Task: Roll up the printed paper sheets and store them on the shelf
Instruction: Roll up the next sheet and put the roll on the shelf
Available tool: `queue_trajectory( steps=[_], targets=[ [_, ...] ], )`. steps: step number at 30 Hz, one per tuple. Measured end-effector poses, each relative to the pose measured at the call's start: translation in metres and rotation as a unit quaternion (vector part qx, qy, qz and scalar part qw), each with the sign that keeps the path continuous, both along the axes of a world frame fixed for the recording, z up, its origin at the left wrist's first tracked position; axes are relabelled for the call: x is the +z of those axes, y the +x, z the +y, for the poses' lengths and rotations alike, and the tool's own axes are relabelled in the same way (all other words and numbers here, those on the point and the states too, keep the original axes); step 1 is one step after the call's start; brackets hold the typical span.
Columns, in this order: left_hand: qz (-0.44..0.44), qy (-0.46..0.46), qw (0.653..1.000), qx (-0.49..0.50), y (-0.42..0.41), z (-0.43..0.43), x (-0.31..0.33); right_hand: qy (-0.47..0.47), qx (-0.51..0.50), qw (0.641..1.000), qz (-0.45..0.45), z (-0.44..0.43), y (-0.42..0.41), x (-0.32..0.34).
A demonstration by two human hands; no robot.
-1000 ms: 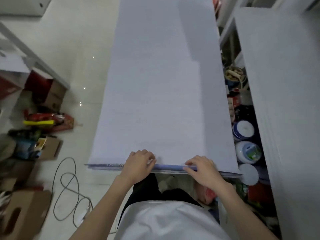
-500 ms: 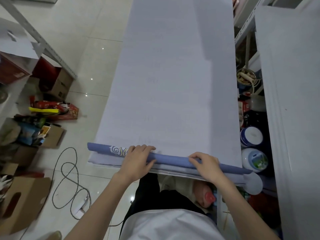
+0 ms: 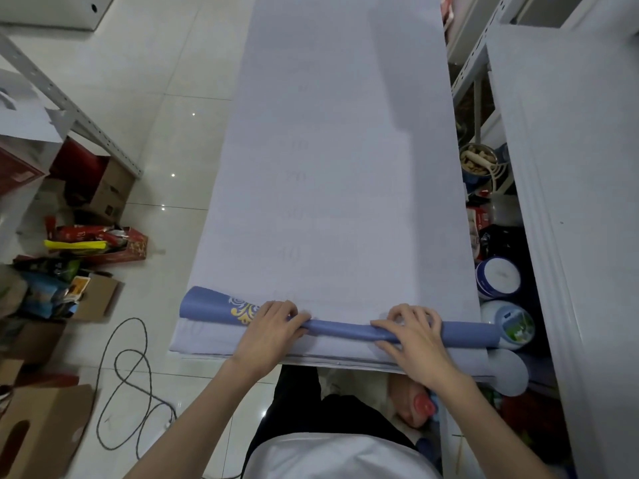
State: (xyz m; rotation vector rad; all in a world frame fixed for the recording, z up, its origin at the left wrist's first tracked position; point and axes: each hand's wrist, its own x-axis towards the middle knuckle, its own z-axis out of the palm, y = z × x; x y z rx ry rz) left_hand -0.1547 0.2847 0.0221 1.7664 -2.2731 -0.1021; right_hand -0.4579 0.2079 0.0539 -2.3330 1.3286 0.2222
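A long white paper sheet (image 3: 339,160) lies stretched away from me, its blank back up with faint numbers showing through. Its near end is curled into a blue printed roll (image 3: 342,329) with a white and gold ornament at the left. My left hand (image 3: 268,328) lies over the roll left of centre, fingers curled on it. My right hand (image 3: 411,331) presses and grips the roll right of centre. More sheets lie stacked under the roll. Metal shelving (image 3: 477,60) stands at the right.
A white board (image 3: 570,202) runs along the right. Tubs (image 3: 498,276) and a bowl (image 3: 479,164) crowd the floor beside it. On the left are cardboard boxes (image 3: 103,191), packets (image 3: 93,242) and a looped black cable (image 3: 131,378) on the tiled floor.
The near edge of the sheet, flat a second ago, has been curled over into a blue roll and rolled a little further away from me. Both hands moved forward with it.
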Motion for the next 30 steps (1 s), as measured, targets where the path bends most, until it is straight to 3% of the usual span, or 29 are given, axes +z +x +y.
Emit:
queue_trajectory(
  steps=[5, 9, 12, 16, 21, 25, 30],
  targets=[
    [-0.039, -0.001, 0.999, 0.015, 0.002, -0.013, -0.001, -0.001, -0.057, 0.998, -0.039, -0.011, 0.006, -0.008],
    [-0.042, 0.014, 0.998, -0.036, 0.013, -0.017, -0.007, 0.006, -0.091, 0.994, -0.063, -0.023, 0.011, -0.018],
    [-0.037, 0.039, 0.997, -0.048, 0.023, -0.014, -0.014, -0.06, -0.072, 0.994, -0.059, -0.025, 0.01, -0.03],
    [-0.042, -0.011, 0.998, -0.038, 0.025, -0.019, -0.016, -0.151, -0.042, 0.987, -0.035, -0.024, 0.007, -0.03],
    [-0.058, -0.018, 0.997, -0.05, 0.026, -0.03, -0.014, -0.156, -0.011, 0.987, 0.022, -0.028, 0.003, -0.034],
    [-0.067, -0.009, 0.997, -0.048, 0.024, -0.038, -0.014, -0.204, -0.045, 0.978, -0.023, -0.039, 0.01, -0.037],
    [-0.1, -0.012, 0.995, -0.013, 0.024, -0.048, -0.015, -0.225, -0.059, 0.973, -0.002, -0.046, 0.012, -0.043]
  ],
)
